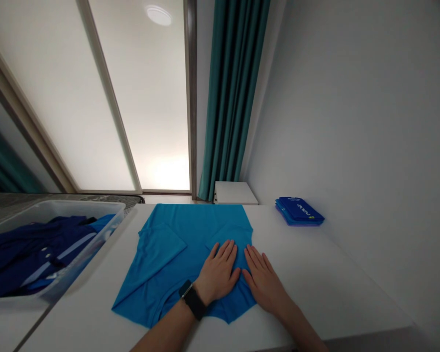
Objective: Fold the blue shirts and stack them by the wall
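Resting: left hand (217, 277) on blue shirt (191, 256) | right hand (263, 280) at its edge | grip: both uncurled, palms seemingly flat

The shirt (194, 230) lies between bin (58, 209), left, and clothing stack (300, 212), right.

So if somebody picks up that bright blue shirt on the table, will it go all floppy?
Probably yes: the blue shirt lies flat with soft creases, so it would likely droop. It looks thin, so probably light for its spread. The sleeve folded in at the picture's left isn't pressed down, so it may flop open.
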The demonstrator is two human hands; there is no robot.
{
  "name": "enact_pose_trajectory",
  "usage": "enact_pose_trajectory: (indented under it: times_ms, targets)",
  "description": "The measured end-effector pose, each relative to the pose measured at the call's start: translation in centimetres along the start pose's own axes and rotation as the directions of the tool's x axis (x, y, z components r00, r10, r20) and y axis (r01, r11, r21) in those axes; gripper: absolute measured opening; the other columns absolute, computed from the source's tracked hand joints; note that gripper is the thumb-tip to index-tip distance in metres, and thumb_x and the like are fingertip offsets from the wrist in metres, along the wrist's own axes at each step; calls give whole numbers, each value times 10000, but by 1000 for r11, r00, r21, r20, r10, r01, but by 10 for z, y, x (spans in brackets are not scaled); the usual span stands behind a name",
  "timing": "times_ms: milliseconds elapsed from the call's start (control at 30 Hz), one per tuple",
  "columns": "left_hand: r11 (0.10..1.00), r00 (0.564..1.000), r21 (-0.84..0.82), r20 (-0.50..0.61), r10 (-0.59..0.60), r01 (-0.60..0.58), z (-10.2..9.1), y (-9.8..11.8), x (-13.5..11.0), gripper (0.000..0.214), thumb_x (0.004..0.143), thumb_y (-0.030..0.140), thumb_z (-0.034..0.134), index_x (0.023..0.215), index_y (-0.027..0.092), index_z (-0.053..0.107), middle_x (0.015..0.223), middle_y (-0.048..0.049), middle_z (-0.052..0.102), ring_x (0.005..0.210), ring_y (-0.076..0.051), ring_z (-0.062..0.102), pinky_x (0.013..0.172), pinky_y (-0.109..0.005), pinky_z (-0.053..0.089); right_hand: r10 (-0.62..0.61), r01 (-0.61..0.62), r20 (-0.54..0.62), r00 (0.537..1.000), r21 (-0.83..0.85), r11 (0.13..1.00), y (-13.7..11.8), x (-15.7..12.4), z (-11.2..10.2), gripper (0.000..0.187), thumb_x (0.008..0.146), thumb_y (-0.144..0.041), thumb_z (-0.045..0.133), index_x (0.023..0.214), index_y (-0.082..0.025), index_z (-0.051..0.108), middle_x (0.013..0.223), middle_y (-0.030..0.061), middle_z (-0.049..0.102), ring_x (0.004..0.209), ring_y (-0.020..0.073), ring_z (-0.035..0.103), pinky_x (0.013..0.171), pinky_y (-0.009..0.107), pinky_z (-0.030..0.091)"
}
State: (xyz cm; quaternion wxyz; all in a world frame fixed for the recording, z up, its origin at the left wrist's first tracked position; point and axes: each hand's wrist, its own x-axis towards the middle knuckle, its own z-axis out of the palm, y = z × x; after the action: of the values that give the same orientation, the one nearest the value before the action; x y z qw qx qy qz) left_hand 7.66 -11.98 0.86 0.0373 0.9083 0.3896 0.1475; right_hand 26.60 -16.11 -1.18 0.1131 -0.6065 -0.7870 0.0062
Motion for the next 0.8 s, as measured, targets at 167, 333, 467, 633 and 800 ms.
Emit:
enact_pose_trajectory:
  times_ms: [167, 333, 467, 633, 800]
  targets:
    - [998, 999, 39, 13, -52, 51, -15, -13, -18, 582, 999, 455, 351, 1501, 163, 347, 1574, -106, 309, 1458, -261, 270, 1187, -487, 240, -15, 15, 21, 1000, 11, 1000, -12, 11, -9, 635, 1019, -522, 196, 1515, -144, 318, 1574, 87, 273, 1459, 250, 245, 1194, 483, 193]
    - [994, 997, 87, 34, -73, 70, -37, -40, -61, 589, 999, 452, 379, 1516, 180, 309, 1578, -99, 297, 1452, -259, 286, 1180, -480, 263, -85, 82, 60, 995, 51, 995, -41, 28, -12, 649, 1019, -530, 194, 1519, -132, 300, 1582, 73, 253, 1465, 248, 228, 1199, 475, 186]
    - [984, 991, 123, 25, -129, 125, -48, -62, -97, 538, 1020, 384, 357, 1518, 186, 310, 1561, -94, 334, 1438, -251, 319, 1179, -484, 276, -162, 152, 89, 983, 111, 982, -64, 34, -9, 636, 1021, -526, 193, 1527, -151, 282, 1583, 62, 257, 1466, 241, 227, 1205, 473, 175]
    - [983, 989, 119, 24, -147, 143, -47, -75, -121, 505, 1027, 344, 356, 1506, 186, 339, 1556, -92, 344, 1434, -251, 327, 1168, -497, 302, -263, 242, 185, 947, 129, 962, -79, 31, -7, 634, 1021, -527, 176, 1537, -165, 245, 1595, 49, 217, 1473, 230, 202, 1214, 454, 150]
    - [989, 992, 78, -19, -122, 124, -43, -77, -124, 523, 1018, 353, 388, 1513, 195, 325, 1559, -90, 339, 1440, -251, 315, 1173, -498, 292, -289, 276, 181, 940, 95, 957, -78, 26, -6, 646, 1014, -546, 199, 1548, -183, 200, 1606, 41, 169, 1481, 242, 167, 1219, 451, 111]
